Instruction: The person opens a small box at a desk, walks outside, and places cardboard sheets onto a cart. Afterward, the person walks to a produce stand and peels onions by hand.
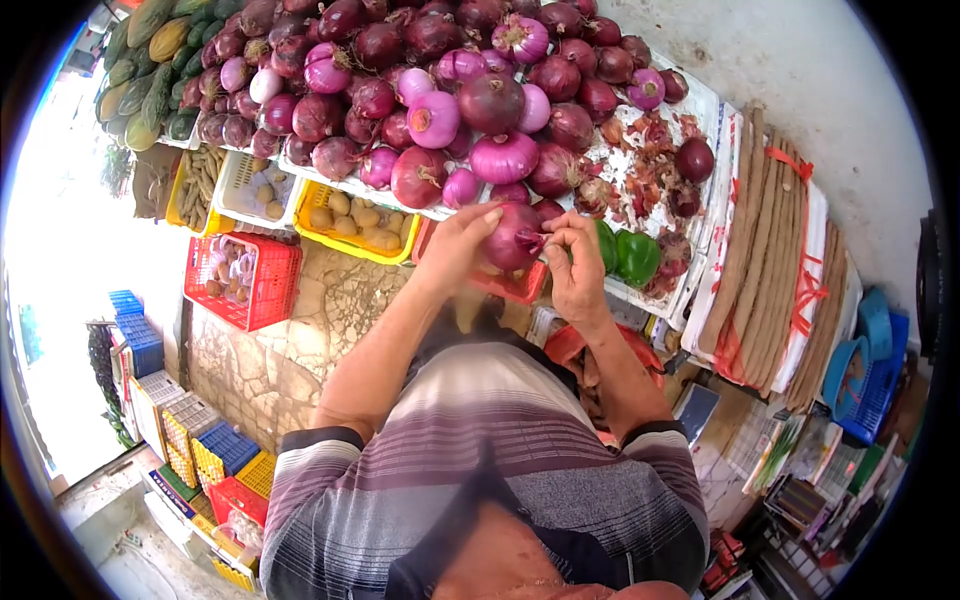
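My left hand [458, 248] is closed around the side of a red onion [512, 238], in front of my chest. The fingers of my right hand [577, 268] pinch the dry end of the same onion on its right side. Just beyond my hands is a large heap of red onions [495, 105] on a white tray. Loose onion skins [645, 165] lie at the heap's right side, and a green pepper [635, 257] rests close to my right hand.
Yellow crates [345, 243] of potatoes and a red crate [243, 282] stand at the left. Gourds [150, 75] are piled at the far left. Long brown roots or yams [755, 250] with red ties lie at the right, near blue baskets [855, 375]. Stacked crates [195, 425] line the lower left.
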Available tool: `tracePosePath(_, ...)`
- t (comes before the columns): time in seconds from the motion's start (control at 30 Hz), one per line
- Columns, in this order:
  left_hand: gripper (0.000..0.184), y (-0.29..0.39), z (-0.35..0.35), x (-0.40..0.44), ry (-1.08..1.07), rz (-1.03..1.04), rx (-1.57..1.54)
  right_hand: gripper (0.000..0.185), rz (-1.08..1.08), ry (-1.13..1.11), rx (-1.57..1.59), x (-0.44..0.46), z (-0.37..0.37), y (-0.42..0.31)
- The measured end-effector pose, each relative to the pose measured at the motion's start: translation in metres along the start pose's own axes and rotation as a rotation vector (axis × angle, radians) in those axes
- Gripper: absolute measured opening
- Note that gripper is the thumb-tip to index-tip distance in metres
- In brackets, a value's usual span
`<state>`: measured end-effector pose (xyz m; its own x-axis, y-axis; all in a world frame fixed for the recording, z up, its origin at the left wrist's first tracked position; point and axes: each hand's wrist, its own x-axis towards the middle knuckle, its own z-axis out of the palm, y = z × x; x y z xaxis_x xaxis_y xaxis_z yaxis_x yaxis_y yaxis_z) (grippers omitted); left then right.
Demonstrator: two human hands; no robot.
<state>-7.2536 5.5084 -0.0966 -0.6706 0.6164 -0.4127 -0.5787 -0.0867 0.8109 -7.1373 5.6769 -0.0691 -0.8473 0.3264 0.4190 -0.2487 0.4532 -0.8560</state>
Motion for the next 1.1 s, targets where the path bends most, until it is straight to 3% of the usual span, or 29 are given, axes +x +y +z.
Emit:
tracePosePath(0.17, 0.049, 0.001, 0.005, 0.000, 0.005, -0.063, -0.097, 0.004, 0.185, 0.132, 0.181, -0.001, -0.004, 0.015)
tracePosePath(0.37, 0.045, 0.005, 0.003, -0.003, -0.067, -0.162, -0.220, 0.019, 0.365, 0.127, 0.446, 0.010, -0.008, 0.007)
tracePosePath(0.47, 0.047, 0.012, 0.017, -0.008, -0.038, -0.147, -0.266, 0.017, 0.395, 0.120, 0.410, 0.004, -0.006, 0.029)
tracePosePath(0.57, 0.049, 0.020, 0.022, -0.014, -0.073, -0.197, -0.279, 0.014, 0.524, 0.323, 0.849, 0.007, 0.000, 0.028)
tracePosePath(0.67, 0.049, 0.018, 0.022, -0.015, -0.057, -0.244, -0.302, 0.012, 0.582, 0.381, 1.068, 0.009, -0.005, 0.035)
tracePosePath(0.87, 0.051, 0.016, 0.022, -0.011, -0.124, -0.219, -0.435, 0.008, 0.512, 0.392, 1.148, 0.020, -0.017, 0.018)
tracePosePath(0.97, 0.052, 0.013, 0.016, -0.006, -0.109, -0.274, -0.601, 0.007, 0.504, 0.507, 1.089, 0.026, -0.027, 0.030)
tracePosePath(1.1, 0.052, 0.020, 0.018, -0.005, -0.060, -0.226, -0.558, 0.009, 0.494, 0.580, 0.821, 0.024, -0.028, 0.044)
